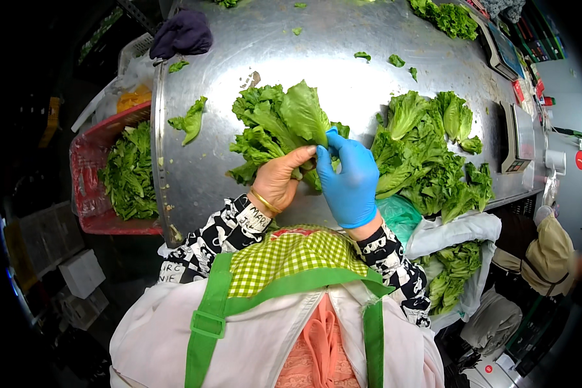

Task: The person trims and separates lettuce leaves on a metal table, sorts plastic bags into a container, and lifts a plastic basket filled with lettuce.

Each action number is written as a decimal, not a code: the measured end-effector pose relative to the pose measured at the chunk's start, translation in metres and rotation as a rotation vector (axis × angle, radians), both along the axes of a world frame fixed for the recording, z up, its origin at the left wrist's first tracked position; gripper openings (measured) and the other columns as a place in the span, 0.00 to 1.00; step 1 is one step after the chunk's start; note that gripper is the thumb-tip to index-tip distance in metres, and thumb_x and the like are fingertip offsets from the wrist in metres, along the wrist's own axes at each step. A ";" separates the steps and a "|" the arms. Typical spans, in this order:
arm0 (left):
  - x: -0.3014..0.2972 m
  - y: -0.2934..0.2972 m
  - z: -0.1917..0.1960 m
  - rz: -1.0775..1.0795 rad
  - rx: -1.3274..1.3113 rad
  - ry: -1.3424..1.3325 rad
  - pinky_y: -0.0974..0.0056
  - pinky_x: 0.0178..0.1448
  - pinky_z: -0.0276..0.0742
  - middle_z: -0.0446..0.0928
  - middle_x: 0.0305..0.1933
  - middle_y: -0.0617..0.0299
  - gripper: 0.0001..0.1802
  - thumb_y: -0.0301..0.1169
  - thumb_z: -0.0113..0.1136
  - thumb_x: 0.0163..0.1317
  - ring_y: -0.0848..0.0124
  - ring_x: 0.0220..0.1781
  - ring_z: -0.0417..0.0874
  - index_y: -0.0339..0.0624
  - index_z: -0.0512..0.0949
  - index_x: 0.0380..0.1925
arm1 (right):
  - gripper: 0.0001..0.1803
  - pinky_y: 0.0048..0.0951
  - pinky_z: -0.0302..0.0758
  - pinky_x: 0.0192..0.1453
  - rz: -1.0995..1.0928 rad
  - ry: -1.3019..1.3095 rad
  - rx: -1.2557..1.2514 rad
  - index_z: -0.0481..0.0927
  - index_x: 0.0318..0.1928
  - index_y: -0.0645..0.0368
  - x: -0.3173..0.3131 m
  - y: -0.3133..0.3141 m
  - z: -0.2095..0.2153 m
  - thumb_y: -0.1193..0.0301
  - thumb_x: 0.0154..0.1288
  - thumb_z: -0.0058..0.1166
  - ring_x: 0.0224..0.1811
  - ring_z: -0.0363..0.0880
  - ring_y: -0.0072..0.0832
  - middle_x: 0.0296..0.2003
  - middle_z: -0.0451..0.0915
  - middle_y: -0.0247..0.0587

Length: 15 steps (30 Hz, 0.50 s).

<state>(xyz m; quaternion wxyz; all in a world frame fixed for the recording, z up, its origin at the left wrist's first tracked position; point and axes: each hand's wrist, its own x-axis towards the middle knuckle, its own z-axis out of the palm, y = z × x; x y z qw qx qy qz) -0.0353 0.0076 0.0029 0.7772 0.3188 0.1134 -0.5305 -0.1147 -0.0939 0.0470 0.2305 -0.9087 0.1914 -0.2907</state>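
Observation:
A bunch of green lettuce (275, 119) is held up over the metal table (220, 64), its leafy ends spreading away to the left. My bare left hand (279, 178), with a gold bangle at the wrist, is closed around the lower part of the bunch. In a blue glove, my right hand (348, 178) pinches the base of an upright lettuce leaf (304, 113) at the same bunch. The two hands meet at the thumbs, and the fingers hide the stem end. To the right of the glove lies a large pile of lettuce (414, 155).
A red crate (119, 226) with loose leaves stands off the table's left edge. At the lower right, a white-lined container (456, 229) holds more lettuce. Scales (517, 139) stand along the right edge. A dark cloth (182, 35) lies at the far left corner, and a single leaf (189, 121) nearby.

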 end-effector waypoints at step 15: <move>0.043 0.016 -0.005 0.189 -0.139 0.307 0.65 0.46 0.76 0.76 0.39 0.59 0.10 0.27 0.62 0.57 0.69 0.41 0.76 0.39 0.75 0.39 | 0.17 0.34 0.67 0.38 0.479 0.149 -0.031 0.75 0.41 0.54 -0.023 0.007 -0.007 0.72 0.47 0.59 0.31 0.74 0.33 0.30 0.74 0.36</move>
